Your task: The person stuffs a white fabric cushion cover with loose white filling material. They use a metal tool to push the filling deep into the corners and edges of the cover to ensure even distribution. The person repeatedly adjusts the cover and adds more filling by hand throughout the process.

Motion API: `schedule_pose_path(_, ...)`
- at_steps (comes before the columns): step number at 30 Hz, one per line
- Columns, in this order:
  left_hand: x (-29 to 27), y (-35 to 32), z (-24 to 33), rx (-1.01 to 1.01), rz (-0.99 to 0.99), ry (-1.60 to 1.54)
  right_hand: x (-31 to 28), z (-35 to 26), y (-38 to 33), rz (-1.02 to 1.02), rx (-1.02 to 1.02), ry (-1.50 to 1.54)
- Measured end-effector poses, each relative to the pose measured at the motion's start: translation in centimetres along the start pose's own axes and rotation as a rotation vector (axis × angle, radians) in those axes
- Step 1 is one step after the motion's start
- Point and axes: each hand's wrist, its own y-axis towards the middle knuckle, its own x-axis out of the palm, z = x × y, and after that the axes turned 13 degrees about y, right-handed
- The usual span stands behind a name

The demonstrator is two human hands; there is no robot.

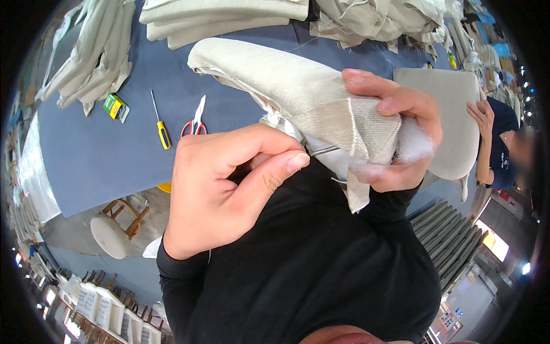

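A beige fabric cushion (281,71) is held up in front of me, one end pointing to the far left. At its near right corner, my right hand (422,112) grips it, with loose fabric flaps between the fingers. A tuft of white stuffing (413,143) bulges out beside that palm. My left hand (226,186) is closed in a pinch on a thin metal rod (325,151), whose far end meets the cushion's open underside. The fingers hide the rod's other end, so its kind cannot be made out.
On the blue-grey table (91,155) lie a yellow screwdriver (163,133), red-handled scissors (196,121) and a small green-yellow box (116,108). Beige pieces (223,20) are stacked at the back. A co-worker (497,135) at the right handles another cushion (441,123). A stool (112,234) stands at lower left.
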Motion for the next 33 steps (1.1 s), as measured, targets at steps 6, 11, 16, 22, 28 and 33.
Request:
schedule_pose_path(6,-0.9,0.7,1.5,0.024,-0.113,0.093,0.8,-0.1,-0.1,-0.090,-0.034,0.038)
schedule_pose_path(11,-1.7,0.9,2.2,0.041,-0.165,0.146,0.7,-0.3,-0.5,-0.138,-0.058,0.081)
schedule_pose_path(16,-2.7,1.0,1.3,0.053,-0.254,0.117,1.1,-0.1,-0.8,-0.154,-0.059,0.124)
schedule_pose_path(22,-3.6,0.1,-1.2,0.012,-0.265,-0.100,1.8,-0.5,-0.8,-0.171,-0.020,0.172)
schedule_pose_path(28,-2.5,-1.4,0.9,-0.073,-0.191,0.036,2.4,-0.4,-1.0,-0.150,-0.004,0.160)
schedule_pose_path(33,-2.0,-3.6,2.0,-0.153,-0.067,0.116,1.9,-0.2,-0.7,-0.250,-0.094,0.077)
